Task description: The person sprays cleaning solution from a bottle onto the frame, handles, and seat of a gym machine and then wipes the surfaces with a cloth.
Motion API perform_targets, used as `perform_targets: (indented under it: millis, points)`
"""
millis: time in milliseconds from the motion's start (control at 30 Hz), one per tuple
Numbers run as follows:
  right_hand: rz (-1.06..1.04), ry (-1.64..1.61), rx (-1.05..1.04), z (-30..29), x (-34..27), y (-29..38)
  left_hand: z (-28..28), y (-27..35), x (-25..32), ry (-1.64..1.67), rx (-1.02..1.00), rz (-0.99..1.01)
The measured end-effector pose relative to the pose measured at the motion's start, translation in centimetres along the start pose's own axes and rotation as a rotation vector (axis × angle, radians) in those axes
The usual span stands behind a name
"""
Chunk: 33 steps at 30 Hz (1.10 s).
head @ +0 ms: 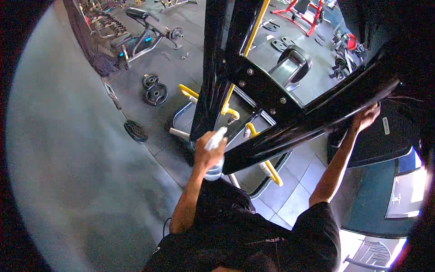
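My left hand (pixel 203 154) is wrapped around a clear spray bottle (pixel 213 172) with a white trigger head. It is beside a glossy black upright of a gym machine frame (pixel 255 146). My right hand (pixel 367 117) reaches up to the right, against or just under the frame's raised black beam (pixel 343 102). Its fingers are curled, and whether they grip anything is hidden. Yellow bent-tube handles (pixel 272 172) stick out from the machine below, between my arms. Bolts fasten a black plate (pixel 261 86) where the beams meet.
A black padded panel (pixel 377 142) stands by my right hand. A grey wall (pixel 74 153) runs along the left. Weight plates (pixel 157 93) lie on the dark floor, another plate (pixel 135 131) beside the wall. Beyond are an incline bench (pixel 149 30) and a red-framed machine (pixel 299 17).
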State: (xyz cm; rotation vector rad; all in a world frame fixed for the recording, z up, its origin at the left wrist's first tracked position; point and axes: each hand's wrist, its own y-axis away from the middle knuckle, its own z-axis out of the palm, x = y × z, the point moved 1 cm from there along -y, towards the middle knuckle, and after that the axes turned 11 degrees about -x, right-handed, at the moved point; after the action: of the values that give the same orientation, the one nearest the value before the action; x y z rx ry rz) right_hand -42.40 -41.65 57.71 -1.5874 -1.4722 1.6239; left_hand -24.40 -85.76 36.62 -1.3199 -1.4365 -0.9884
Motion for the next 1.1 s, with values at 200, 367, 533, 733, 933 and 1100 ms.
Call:
perform_targets:
  millis: [200,367,533,733,933,1100]
  points:
    - [0.089,-0.415,0.091,-3.5,0.5,13.2,-7.2,3.1,-3.4,0.086,0.195,-0.193]
    - [0.049,-0.410,-0.658,3.0,-7.6,23.9,-9.6,3.5,-3.9,0.175,0.387,-0.190]
    - [-0.056,-0.346,-0.946,9.7,-11.5,29.7,-11.6,4.7,-5.0,0.207,0.563,-0.187]
    - [-0.116,-0.173,-0.917,12.6,-10.9,31.2,-13.2,3.7,-5.1,0.245,0.587,-0.167]
    - [-0.125,-0.059,-0.819,14.5,-11.1,30.4,-16.3,-0.2,-9.7,0.231,0.593,-0.149]
    - [-0.081,0.008,-0.764,15.4,-9.9,27.9,-18.2,-3.9,-8.2,0.284,0.493,-0.185]
